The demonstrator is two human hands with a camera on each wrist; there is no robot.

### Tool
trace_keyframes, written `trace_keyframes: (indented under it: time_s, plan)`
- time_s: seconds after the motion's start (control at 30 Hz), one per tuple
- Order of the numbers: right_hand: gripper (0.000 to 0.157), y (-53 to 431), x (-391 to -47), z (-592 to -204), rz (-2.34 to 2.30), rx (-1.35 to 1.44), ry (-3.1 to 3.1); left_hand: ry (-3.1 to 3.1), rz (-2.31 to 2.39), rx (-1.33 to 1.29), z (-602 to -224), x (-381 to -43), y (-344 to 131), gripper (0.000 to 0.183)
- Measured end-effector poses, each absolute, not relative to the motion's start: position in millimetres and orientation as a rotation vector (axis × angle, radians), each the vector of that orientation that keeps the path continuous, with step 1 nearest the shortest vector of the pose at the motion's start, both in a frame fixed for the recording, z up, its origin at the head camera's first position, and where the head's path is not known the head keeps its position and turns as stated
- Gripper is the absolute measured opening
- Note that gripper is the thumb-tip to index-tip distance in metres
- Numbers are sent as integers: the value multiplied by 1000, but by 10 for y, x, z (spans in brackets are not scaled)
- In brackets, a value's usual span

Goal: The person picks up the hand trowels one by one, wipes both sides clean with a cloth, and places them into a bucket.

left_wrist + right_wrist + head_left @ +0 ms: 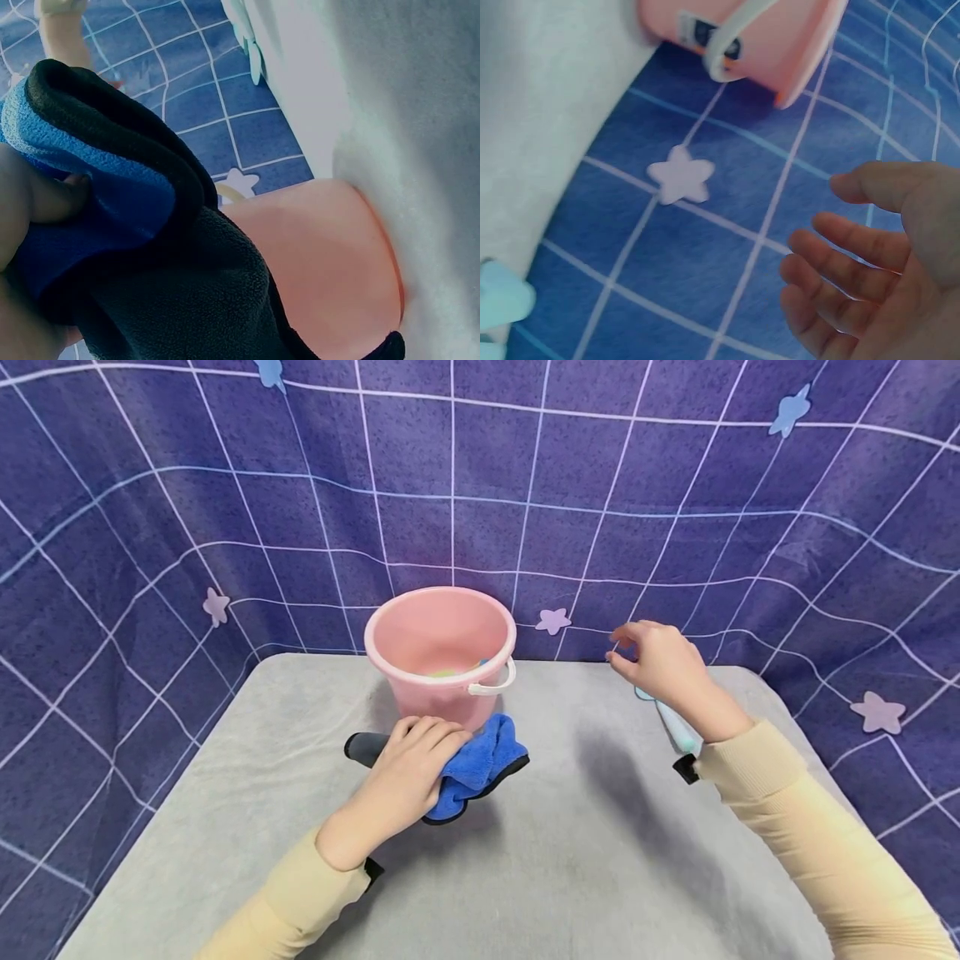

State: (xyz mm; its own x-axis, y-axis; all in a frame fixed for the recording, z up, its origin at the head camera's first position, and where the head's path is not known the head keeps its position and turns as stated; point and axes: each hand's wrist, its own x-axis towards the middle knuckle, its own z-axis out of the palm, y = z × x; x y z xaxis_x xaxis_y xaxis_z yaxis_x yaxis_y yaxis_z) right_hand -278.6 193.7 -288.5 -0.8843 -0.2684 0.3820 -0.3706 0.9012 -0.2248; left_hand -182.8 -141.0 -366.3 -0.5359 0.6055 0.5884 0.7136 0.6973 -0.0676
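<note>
My left hand (416,764) grips a blue towel (487,758) with a dark grey reverse and black edging, just in front of the pink bucket (442,693). In the left wrist view the folded towel (187,277) hangs from the fingers and hides part of the bucket (330,262). To the right, my right hand (660,664) is raised above the table with its fingers loosely bent and nothing in them. Beneath that hand lies a pale blue long-handled item (677,728), partly covered by the hand and wrist; its kind cannot be told.
Yellow-green and blue items (444,673) show inside the bucket; its white handle (495,683) hangs over the right side. A grey cloth covers the table (570,860). Purple gridded curtain (487,460) with star shapes stands behind and at both sides.
</note>
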Motion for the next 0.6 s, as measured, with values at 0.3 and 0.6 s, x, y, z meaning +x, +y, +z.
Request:
trace_keyframes:
  time_s: [0.3, 0.6]
  plan:
    - [27, 2356, -2754, -3324, 504, 462, -2648, -2300, -261, -997, -3699, -1835, -1435, 44]
    - [31, 2711, -2718, -3703, 490, 322, -2669, -2302, -265, -990, -3741, -1854, -1444, 44]
